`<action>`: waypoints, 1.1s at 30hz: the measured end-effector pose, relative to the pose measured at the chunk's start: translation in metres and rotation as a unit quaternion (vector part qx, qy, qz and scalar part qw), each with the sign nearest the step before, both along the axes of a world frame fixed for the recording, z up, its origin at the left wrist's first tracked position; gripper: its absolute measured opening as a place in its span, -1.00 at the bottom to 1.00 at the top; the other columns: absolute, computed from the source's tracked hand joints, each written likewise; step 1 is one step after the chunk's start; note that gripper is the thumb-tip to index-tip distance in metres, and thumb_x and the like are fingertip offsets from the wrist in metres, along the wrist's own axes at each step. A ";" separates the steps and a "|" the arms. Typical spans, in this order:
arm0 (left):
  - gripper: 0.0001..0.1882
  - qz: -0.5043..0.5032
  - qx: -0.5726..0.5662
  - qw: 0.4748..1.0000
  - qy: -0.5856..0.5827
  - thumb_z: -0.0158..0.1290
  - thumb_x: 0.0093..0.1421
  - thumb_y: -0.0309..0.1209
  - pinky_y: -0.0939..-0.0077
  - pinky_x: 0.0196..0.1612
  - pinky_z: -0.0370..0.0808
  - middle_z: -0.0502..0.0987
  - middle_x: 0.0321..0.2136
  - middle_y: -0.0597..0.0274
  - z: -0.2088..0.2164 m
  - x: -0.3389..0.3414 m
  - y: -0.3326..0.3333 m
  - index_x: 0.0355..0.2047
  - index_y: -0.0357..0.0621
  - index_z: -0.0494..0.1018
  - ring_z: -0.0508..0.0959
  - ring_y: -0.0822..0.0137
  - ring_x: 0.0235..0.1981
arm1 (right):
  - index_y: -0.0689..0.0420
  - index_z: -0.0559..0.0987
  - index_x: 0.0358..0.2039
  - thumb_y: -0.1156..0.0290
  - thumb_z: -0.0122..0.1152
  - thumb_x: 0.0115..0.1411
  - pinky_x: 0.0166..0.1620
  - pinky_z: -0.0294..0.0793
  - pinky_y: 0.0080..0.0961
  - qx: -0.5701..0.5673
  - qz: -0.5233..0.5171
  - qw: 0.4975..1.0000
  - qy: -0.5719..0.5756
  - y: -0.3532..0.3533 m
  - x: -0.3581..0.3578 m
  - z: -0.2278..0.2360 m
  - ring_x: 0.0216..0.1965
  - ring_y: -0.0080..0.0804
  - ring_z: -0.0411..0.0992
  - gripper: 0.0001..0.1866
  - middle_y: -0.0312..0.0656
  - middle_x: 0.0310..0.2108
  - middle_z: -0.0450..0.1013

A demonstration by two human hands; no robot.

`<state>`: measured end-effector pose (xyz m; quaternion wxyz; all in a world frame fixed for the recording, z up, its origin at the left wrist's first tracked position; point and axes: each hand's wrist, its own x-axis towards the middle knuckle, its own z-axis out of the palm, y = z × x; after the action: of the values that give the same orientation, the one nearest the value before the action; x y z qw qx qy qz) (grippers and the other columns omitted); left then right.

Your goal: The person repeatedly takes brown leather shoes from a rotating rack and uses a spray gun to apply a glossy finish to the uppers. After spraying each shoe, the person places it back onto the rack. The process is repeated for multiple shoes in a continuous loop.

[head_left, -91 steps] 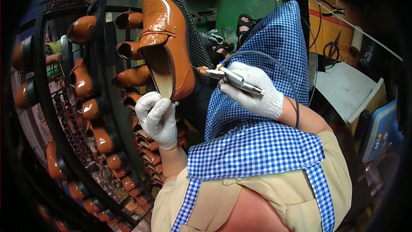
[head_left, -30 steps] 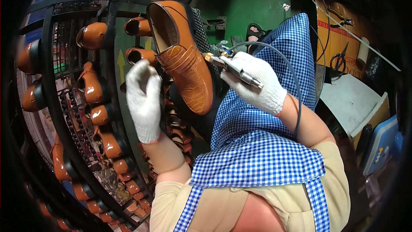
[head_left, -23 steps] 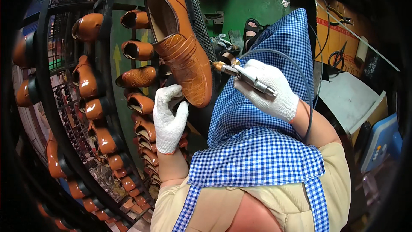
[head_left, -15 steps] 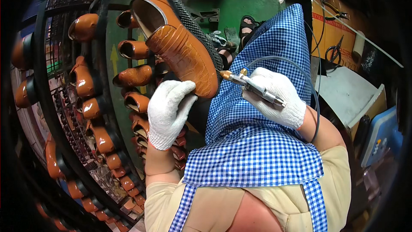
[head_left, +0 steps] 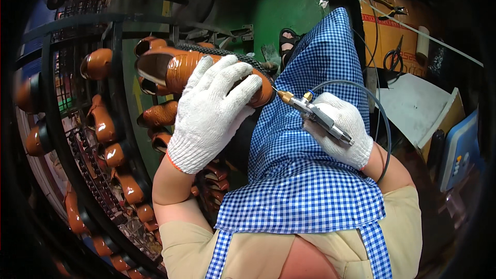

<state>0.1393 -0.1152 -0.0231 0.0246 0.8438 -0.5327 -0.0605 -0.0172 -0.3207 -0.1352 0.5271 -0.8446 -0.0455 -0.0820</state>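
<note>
Left hand [head_left: 212,106] draped over shoe [head_left: 179,71], grip unclear; right hand [head_left: 350,123] grasps spray gun [head_left: 320,116]. Left, rack [head_left: 46,59] holds brown shoes [head_left: 98,64] in rows.

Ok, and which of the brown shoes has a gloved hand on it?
The shoe under the left hand, its toe toward the metal tool in the right hand; neither hand is on the other brown shoes.

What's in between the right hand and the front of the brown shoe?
A metal tool. The right hand holds it, and its pointy tip faces the brown shoe's toe. The head view shows it.
</note>
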 end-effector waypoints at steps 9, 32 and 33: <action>-0.44 0.075 -0.061 0.994 -0.054 0.39 0.06 -0.38 0.11 0.10 0.51 0.54 -0.03 0.04 -0.016 0.026 -0.027 0.07 -0.14 0.48 0.55 -0.07 0.01 | 0.22 0.64 -0.28 0.52 0.34 0.25 -0.34 0.53 -0.39 -0.012 -0.093 0.994 -0.052 0.000 0.043 -0.005 -0.41 -0.20 0.54 -0.93 -0.11 -0.36 0.51; -0.33 0.252 0.095 0.959 -0.084 0.04 0.32 0.22 0.06 0.01 0.55 0.62 -0.17 -0.21 -0.007 0.128 -0.029 -0.13 -0.29 0.51 0.64 -0.17 -0.08 | 0.14 0.64 -0.24 0.25 0.32 0.32 -0.36 0.52 -0.23 0.132 -0.100 0.986 -0.032 0.048 0.124 -0.029 -0.40 -0.05 0.54 -0.79 -0.06 -0.40 0.50; -0.30 0.260 0.090 0.958 -0.077 0.06 0.30 0.24 0.07 0.00 0.55 0.63 -0.19 -0.21 -0.009 0.132 -0.026 -0.14 -0.29 0.51 0.65 -0.16 -0.09 | 0.14 0.64 -0.25 0.24 0.32 0.32 -0.36 0.52 -0.23 0.129 -0.097 0.986 -0.035 0.049 0.123 -0.029 -0.40 -0.05 0.54 -0.78 -0.06 -0.41 0.50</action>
<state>0.2713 -0.1414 -0.0317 -0.0778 0.9541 -0.2872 -0.0349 0.1056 -0.2717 -0.1639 0.6196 -0.7663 0.0295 -0.1673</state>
